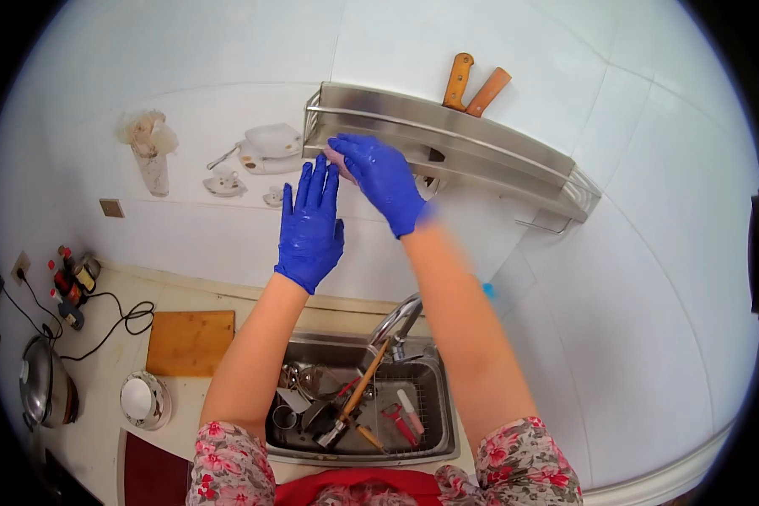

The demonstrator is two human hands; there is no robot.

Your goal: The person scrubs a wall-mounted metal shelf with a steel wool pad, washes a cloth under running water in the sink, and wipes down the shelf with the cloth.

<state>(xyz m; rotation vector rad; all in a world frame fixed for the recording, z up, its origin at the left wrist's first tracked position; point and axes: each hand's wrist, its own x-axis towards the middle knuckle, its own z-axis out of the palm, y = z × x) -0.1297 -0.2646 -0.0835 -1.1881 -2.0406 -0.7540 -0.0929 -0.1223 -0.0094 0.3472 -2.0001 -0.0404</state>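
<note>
Both of my hands wear blue gloves and are raised to the metal wall rack [447,135]. My right hand [381,179] is bent around a pinkish cloth or sponge [340,163] at the rack's left end, and its exact kind is hard to tell. Just below and left of it, my left hand [310,226] has its fingers stretched out, fingertips close to the pink piece and the rack's lower edge. Whether those fingertips touch is not clear. Two wooden-handled knives [472,86] stand upright in the back of the rack.
Below my arms, a steel sink [312,440] holds several utensils, under a curved faucet [394,320]. On the counter to the left are a cutting board [191,343], stacked bowls [143,399], a pot [44,384], bottles [69,287] and a black cord [126,316].
</note>
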